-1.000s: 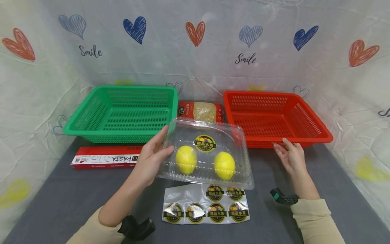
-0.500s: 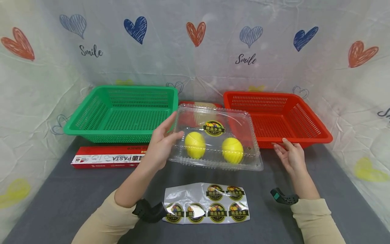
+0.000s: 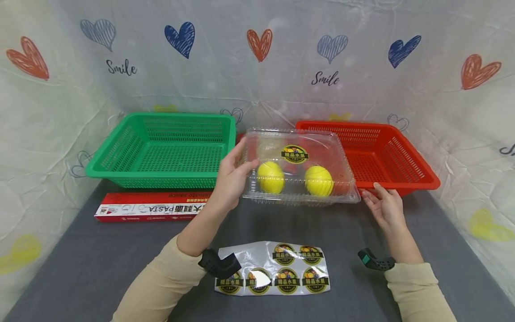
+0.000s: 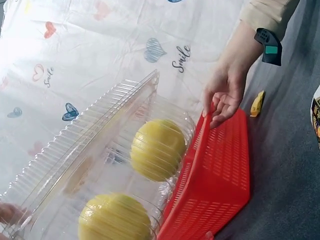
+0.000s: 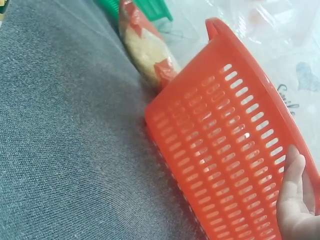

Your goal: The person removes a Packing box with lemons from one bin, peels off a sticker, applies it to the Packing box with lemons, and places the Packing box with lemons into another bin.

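Head view overlooks table — wrist views near red basket [image 3: 402, 154].

Crinkled white backdrop sheet [image 3: 257, 89] (hearts and "Smile" print) behind a grey cloth-covered table [image 3: 100, 264].

left hand [image 3: 231, 181] gripping, right hand [image 3: 385, 204] open

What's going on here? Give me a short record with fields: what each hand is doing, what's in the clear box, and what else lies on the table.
Left hand: left hand holds the clear box by its left end, lifted above the table
Right hand: right hand rests its fingers on the red basket at its front rim
Box contents: two yellow balls, label on the lid
Also there: green basket, pasta carton, sticker sheet
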### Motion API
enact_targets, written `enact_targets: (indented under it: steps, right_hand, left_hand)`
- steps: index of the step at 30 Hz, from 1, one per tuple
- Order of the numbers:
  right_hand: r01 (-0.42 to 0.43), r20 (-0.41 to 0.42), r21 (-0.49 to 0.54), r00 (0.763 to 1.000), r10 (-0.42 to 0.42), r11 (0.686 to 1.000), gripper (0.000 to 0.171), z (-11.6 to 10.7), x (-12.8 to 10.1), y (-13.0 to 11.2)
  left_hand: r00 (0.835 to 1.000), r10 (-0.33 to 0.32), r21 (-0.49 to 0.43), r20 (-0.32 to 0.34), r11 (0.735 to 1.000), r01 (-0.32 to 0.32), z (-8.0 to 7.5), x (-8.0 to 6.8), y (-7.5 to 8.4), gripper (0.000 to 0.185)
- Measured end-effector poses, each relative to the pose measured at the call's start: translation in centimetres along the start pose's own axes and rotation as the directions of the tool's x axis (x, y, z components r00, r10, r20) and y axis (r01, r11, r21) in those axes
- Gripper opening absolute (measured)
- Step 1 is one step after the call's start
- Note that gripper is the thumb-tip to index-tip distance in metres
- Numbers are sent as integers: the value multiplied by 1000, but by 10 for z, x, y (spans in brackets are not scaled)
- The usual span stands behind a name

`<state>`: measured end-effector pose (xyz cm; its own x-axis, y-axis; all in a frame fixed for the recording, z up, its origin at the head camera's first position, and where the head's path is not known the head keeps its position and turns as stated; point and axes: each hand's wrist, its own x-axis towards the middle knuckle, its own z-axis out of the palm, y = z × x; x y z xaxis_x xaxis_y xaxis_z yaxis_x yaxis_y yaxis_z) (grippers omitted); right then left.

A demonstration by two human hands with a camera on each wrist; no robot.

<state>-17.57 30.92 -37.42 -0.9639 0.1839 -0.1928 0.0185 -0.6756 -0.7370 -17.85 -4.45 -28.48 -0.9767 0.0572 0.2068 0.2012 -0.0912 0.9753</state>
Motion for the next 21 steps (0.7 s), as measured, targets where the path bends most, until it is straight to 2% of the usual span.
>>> enact_targets:
  steps: [6,12,21]
  right_hand:
    - [-12,-12,-6,1000,12,1000,44,1,0,-2]
    - [-20,-20,-15,1000,20,1000,43,1,0,-2]
    - [-22,-42,-36,999,20,999,45,2,-1,-3]
  left_hand:
    - [1000,7,8,-15,1000,-7,13,13,-5,57]
    - [999,-19,14,-37,1000,19,25,27,-12,58]
    - [997,-53,11,-61,998,54,35,36,-19,58]
